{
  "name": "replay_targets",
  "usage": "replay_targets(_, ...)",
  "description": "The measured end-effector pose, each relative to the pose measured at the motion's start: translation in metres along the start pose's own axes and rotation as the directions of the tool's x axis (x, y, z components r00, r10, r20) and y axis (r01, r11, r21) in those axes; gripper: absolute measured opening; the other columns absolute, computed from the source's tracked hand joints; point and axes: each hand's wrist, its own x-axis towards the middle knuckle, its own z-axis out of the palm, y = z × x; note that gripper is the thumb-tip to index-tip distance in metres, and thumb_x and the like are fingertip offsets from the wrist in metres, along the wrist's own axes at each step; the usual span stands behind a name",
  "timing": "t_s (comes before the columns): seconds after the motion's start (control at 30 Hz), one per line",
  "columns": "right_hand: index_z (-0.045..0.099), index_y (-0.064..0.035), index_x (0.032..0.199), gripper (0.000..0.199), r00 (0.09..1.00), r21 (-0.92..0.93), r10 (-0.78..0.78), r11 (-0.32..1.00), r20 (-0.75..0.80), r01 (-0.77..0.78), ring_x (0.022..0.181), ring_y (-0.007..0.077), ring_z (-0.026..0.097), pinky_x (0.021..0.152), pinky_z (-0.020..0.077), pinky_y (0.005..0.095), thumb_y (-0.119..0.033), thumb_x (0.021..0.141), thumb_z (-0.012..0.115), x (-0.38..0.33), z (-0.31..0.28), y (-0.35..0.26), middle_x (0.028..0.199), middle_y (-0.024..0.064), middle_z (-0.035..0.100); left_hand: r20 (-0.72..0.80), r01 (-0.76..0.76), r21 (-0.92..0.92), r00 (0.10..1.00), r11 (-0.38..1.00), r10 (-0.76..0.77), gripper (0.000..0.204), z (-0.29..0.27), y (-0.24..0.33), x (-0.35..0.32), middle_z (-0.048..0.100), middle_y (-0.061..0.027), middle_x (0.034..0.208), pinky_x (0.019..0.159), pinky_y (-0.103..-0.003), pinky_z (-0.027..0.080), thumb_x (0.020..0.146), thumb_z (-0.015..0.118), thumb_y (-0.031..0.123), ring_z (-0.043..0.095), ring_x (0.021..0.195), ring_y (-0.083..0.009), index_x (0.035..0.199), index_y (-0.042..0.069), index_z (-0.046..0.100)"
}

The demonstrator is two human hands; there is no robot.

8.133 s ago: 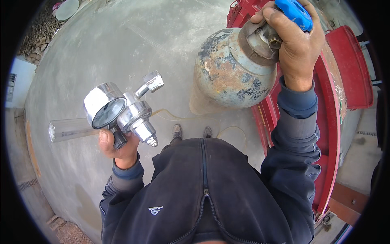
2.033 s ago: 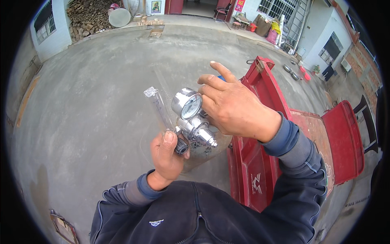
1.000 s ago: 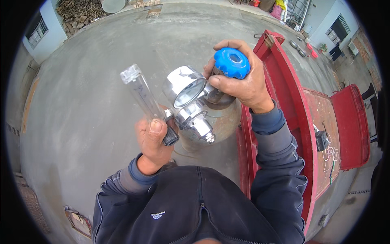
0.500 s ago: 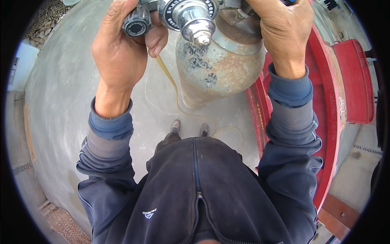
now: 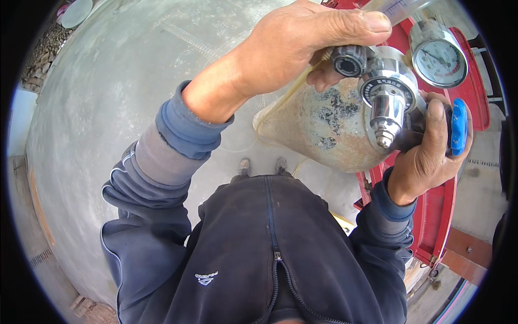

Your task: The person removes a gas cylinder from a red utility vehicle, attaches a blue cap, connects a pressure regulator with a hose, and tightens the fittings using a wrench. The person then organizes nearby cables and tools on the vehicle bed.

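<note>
A worn grey-green gas cylinder (image 5: 324,121) stands in front of me, with a chrome gas regulator (image 5: 386,105) mounted at its top. My left hand (image 5: 280,51) is closed around the regulator's flowmeter side, thumb over the clear tube (image 5: 399,7) and fingertips below the black knob (image 5: 348,61). A yellowish hose (image 5: 288,93) runs down from beneath that hand. My right hand (image 5: 431,162) is wrapped round the cylinder valve by its blue handwheel (image 5: 458,127), the thumb on the near side; some fingers are hidden behind it. The round pressure gauge (image 5: 440,62) faces me.
A red metal frame (image 5: 440,210) stands beside the cylinder on the right, with a red panel (image 5: 475,81) behind it. Grey concrete floor (image 5: 108,135) spreads to the left. Rubble (image 5: 46,48) lies at the far left, and my shoes show below the cylinder.
The regulator and cylinder top sit farther right and lower in view. My left hand has shifted right with them. My right hand is lower, and the blue handwheel and pressure gauge now show fully.
</note>
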Motion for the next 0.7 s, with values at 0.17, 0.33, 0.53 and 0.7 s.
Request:
replay_targets(0.17, 0.07, 0.0039, 0.12, 0.036, 0.979, -0.23, 0.04, 0.969, -0.198, -0.086, 0.093, 0.0187, 0.074, 0.09, 0.0597, 0.0333, -0.021, 0.098, 0.084, -0.021, 0.009, -0.024, 0.106, 0.0144, 0.075, 0.156, 0.066, 0.016, 0.985, 0.998, -0.068, 0.046, -0.011, 0.006, 0.037, 0.057, -0.0022, 0.06, 0.053, -0.029, 0.044, 0.108, 0.068, 0.05, 0.053, 0.052, -0.0104, 0.118, 0.008, 0.085)
replay_targets(0.33, 0.046, 0.008, 0.149, 0.06, 0.977, -0.257, -0.023, 0.966, -0.21, -0.033, 0.113, 0.03, 0.071, 0.102, 0.0596, 0.0439, -0.009, 0.1, 0.075, -0.044, 0.015, -0.048, 0.129, 0.0272, 0.067, 0.213, 0.208, -0.027, 0.957, 0.978, -0.198, 0.057, -0.007, 0.006, 0.064, 0.067, -0.0048, 0.065, 0.052, -0.027, 0.053, 0.096, 0.077, 0.061, 0.066, 0.054, -0.015, 0.086, 0.005, 0.078)
replay_targets(0.53, 0.046, 0.0031, 0.15, 0.064, 0.983, -0.341, -0.051, 0.94, -0.176, -0.013, 0.116, 0.0268, 0.074, 0.105, 0.0606, 0.0406, -0.017, 0.101, 0.083, -0.057, 0.026, -0.088, 0.13, 0.0214, 0.071, 0.396, 0.343, -0.118, 0.877, 0.932, -0.273, 0.052, -0.014, 0.061, 0.071, 0.076, -0.0119, 0.11, 0.088, -0.027, 0.055, 0.106, 0.072, 0.046, 0.072, 0.099, -0.0168, 0.128, -0.001, 0.072)
replay_targets(0.7, 0.046, 0.0025, 0.152, 0.066, 0.982, -0.432, -0.065, 0.902, -0.179, -0.019, 0.117, 0.0262, 0.072, 0.107, 0.0587, 0.0414, -0.017, 0.101, 0.084, -0.075, 0.002, -0.067, 0.129, 0.0199, 0.071, 0.443, 0.148, -0.161, 0.894, 0.976, -0.063, 0.051, 0.011, -0.004, 0.089, 0.078, -0.0138, 0.115, 0.091, -0.027, 0.057, 0.105, 0.072, 0.042, 0.075, 0.101, -0.0169, 0.14, 0.005, 0.072)
